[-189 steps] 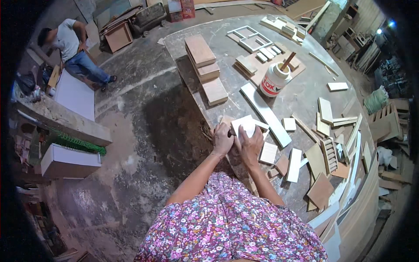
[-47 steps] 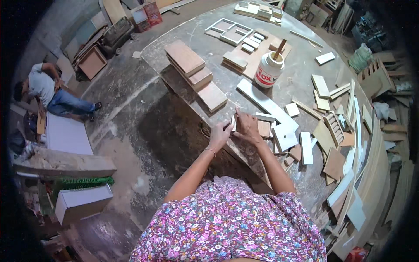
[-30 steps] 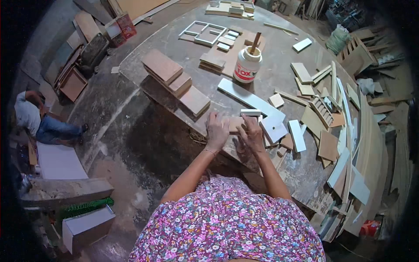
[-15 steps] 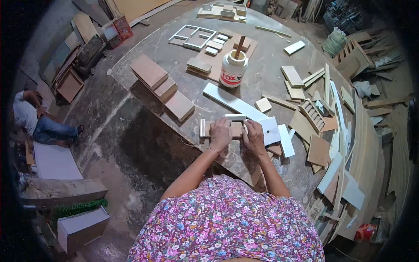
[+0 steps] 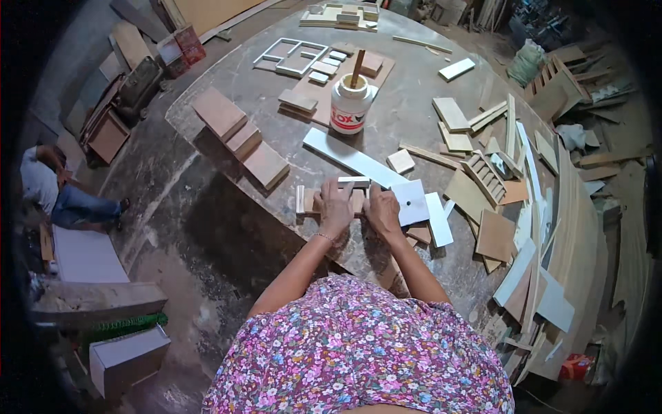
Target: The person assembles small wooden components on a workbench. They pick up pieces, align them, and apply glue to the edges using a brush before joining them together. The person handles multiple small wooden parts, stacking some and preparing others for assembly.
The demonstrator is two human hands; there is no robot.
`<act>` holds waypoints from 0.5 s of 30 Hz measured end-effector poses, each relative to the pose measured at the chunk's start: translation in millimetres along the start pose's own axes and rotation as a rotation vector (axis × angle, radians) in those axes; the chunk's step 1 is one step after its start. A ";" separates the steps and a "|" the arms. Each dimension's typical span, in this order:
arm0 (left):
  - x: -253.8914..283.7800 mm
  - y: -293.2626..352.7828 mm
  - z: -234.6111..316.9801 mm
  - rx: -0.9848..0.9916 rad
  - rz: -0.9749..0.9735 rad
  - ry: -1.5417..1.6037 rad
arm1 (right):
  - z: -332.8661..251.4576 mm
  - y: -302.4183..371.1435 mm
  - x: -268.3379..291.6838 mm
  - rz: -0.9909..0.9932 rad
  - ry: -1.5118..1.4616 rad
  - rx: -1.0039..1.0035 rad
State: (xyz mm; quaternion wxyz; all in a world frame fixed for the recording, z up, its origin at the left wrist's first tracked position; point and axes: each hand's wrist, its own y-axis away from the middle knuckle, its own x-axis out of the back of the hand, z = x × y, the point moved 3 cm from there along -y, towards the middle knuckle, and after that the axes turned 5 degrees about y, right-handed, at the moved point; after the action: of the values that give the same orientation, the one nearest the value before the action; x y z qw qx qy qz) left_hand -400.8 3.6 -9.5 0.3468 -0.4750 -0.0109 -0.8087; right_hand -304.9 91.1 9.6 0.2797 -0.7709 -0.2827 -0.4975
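Note:
Near the table's front edge lies a small wooden assembly [image 5: 357, 201] of brown board with pale upright strips at its ends and back. My left hand [image 5: 334, 210] is closed over its middle, the fingers bent down onto the board. At its right end my right hand [image 5: 383, 209] grips the upright strip; the fingertips are partly hidden. Touching distance from that hand is a white square board [image 5: 412, 202] with a dark hole. Beyond it runs a long white strip [image 5: 343, 151]. A white glue bottle [image 5: 349, 107] with a brown stick in its mouth stands farther back.
Stepped brown blocks [image 5: 243, 141] sit along the left edge of the table [image 5: 227, 76]. A white frame [image 5: 293, 56] and small blocks lie at the back. Offcuts [image 5: 493, 183] crowd the right side. A seated person [image 5: 52, 183] is at far left.
The whole scene has shifted a little to the left in the picture. Both hands keep their hold on the wooden assembly, with only slight finger movement.

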 end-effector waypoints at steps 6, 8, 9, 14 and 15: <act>9.1 18.7 0.2 -0.001 0.032 -0.087 | -0.4 0.1 -4.1 0.135 -0.145 -0.081; 10.0 21.9 -2.3 -0.006 0.065 -0.078 | -8.3 1.8 8.0 0.152 -0.267 -0.070; 8.2 23.8 -5.0 0.006 0.074 -0.064 | -11.0 3.9 7.2 0.169 -0.336 -0.069; 10.2 17.1 -2.2 0.047 0.060 0.004 | -3.7 3.0 -8.1 0.134 -0.336 -0.114; 12.1 16.3 -0.2 0.048 0.089 0.020 | -4.2 3.6 -11.8 0.118 -0.342 -0.107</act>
State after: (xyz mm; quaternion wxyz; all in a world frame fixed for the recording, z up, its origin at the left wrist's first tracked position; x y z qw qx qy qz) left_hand -395.4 -15.5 -5.3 0.3938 -0.4586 -0.0056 -0.7966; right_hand -309.0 83.9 -0.4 0.2150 -0.8732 -0.2537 -0.3564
